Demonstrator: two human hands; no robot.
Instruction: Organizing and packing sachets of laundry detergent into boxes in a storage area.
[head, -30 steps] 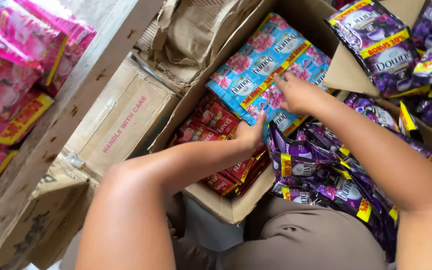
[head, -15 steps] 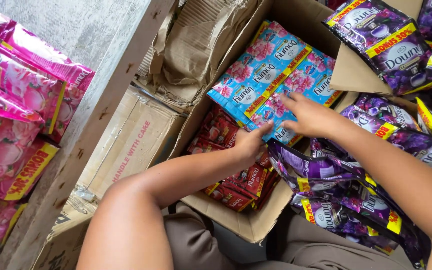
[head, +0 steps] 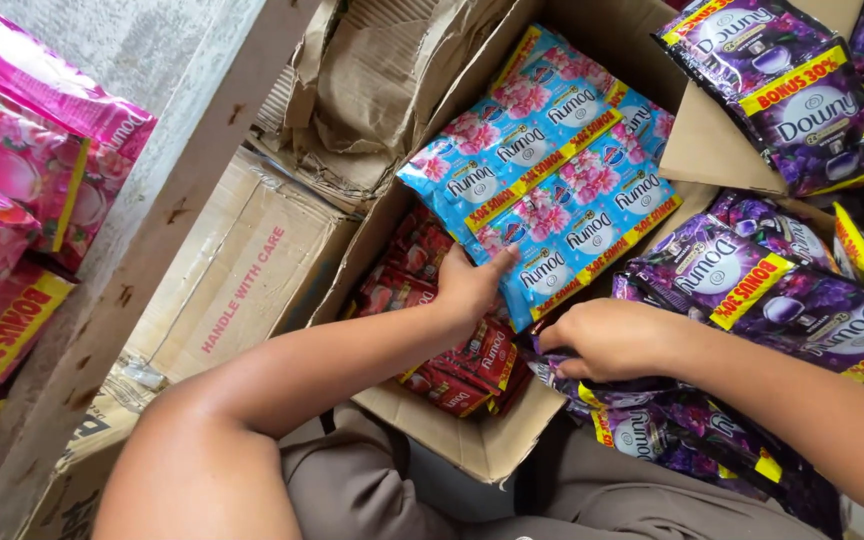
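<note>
Pressing against the lower edge of the blue sachet sheet, the left hand has its fingers spread flat on the packets, thumb tucked under the sheet's corner; no closed pinch, more a push-and-steady contact. The sheet lies tilted inside the open cardboard box, upper half of the box, resting over the red sachets. Right hand sits just right of the sheet's bottom corner, fingers curled down into the purple sachets; whether that grip pinches a packet or only rests there, cannot tell, the fingertips are hidden.

Risk, as a judgement: the sheet is floppy and joined in strips, so with only a flat-hand hold it could slide down onto the red sachets or fold at a seam. The purple strips crowd the sheet's right edge and could snag or get dragged along.

Around the box: crumpled cardboard flaps just left of the sheet, a second closed carton left of the box, pink sachets well left beyond a wooden post, more purple packs on a flap upper right.
</note>
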